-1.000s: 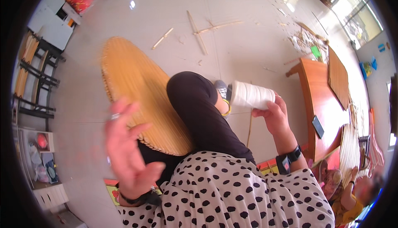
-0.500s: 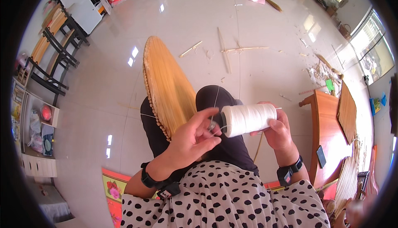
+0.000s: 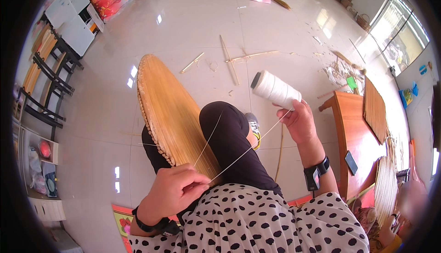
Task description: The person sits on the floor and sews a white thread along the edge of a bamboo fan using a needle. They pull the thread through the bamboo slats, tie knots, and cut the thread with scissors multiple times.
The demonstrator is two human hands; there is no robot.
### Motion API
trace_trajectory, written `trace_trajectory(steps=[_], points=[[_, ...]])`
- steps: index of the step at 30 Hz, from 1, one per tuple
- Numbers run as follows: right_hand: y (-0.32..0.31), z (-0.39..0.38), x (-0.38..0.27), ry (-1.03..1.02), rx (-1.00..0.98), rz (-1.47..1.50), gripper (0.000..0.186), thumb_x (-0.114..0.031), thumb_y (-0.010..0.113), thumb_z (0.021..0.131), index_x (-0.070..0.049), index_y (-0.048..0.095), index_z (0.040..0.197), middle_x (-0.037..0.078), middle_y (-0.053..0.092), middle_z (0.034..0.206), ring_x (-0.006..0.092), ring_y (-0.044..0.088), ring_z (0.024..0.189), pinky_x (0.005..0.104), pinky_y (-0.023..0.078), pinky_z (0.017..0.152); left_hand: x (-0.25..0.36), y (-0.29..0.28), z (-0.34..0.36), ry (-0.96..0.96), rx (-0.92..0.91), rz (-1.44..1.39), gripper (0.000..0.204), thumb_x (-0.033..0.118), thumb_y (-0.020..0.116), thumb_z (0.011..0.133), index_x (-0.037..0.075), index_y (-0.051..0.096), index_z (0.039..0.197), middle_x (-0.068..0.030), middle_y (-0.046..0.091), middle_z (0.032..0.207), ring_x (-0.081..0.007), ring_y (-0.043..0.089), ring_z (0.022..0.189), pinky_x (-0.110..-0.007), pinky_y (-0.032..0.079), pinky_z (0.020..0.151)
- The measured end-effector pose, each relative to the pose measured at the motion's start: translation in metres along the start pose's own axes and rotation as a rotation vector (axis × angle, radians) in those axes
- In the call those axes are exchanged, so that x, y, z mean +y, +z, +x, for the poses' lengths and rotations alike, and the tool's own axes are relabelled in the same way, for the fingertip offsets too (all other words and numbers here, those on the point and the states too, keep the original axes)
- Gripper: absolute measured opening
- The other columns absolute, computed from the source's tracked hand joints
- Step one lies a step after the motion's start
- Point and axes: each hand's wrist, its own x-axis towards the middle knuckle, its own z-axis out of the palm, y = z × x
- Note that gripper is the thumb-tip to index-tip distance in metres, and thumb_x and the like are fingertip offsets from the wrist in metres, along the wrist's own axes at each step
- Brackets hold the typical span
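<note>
My right hand [image 3: 299, 120] holds a large spool of white thread [image 3: 278, 89] by its lower end, tilted, out past my right knee. A length of thread [image 3: 248, 151] runs taut from the spool's lower end down to my left hand [image 3: 180, 186]. That hand pinches the thread between thumb and fingers near my lap. Another strand [image 3: 212, 136] goes up from the pinch across my knee. Leaning on my left thigh is a long oval panel of pale straw-like stalks [image 3: 177, 110] with a knotted, braided edge [image 3: 148, 124].
At right stands a wooden table [image 3: 353, 138] bearing a phone [image 3: 351, 162] and a woven stalk mat [image 3: 376, 110]. Loose stalks [image 3: 229, 60] and scraps lie on the tiled floor. Chairs [image 3: 50, 78] and shelves line the left. Part of another person [image 3: 397, 225] shows at lower right.
The spool has moved up and away from my left hand, held in my right. My left hand has drawn down and left, stretching the thread between them.
</note>
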Motion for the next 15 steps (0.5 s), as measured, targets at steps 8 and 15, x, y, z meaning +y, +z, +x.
trace_trajectory(steps=[8,15], points=[[-0.041,-0.002,0.008,-0.084,0.071,-0.426,0.057,-0.009,0.079,0.081,0.002,0.049,0.129,0.014,0.067,0.103,0.0205,0.07,0.082,0.0275,0.057,0.07,0.013,-0.028,-0.012,0.052,0.336,0.079,0.015,-0.009,0.068,0.074,0.003,0.065,0.084,-0.0049,0.057,0.07,-0.0089,0.051,0.055,-0.022,0.033,0.045],[-0.045,-0.025,0.012,-0.15,-0.158,-1.236,0.057,-0.006,0.078,0.076,-0.01,0.057,0.129,0.012,0.066,0.091,0.0164,0.067,0.075,0.0291,0.056,0.073,0.017,-0.031,-0.017,0.054,0.591,0.188,0.013,-0.007,0.065,0.076,0.002,0.061,0.082,-0.003,0.052,0.068,-0.0074,0.044,0.054,-0.021,0.024,0.046]])
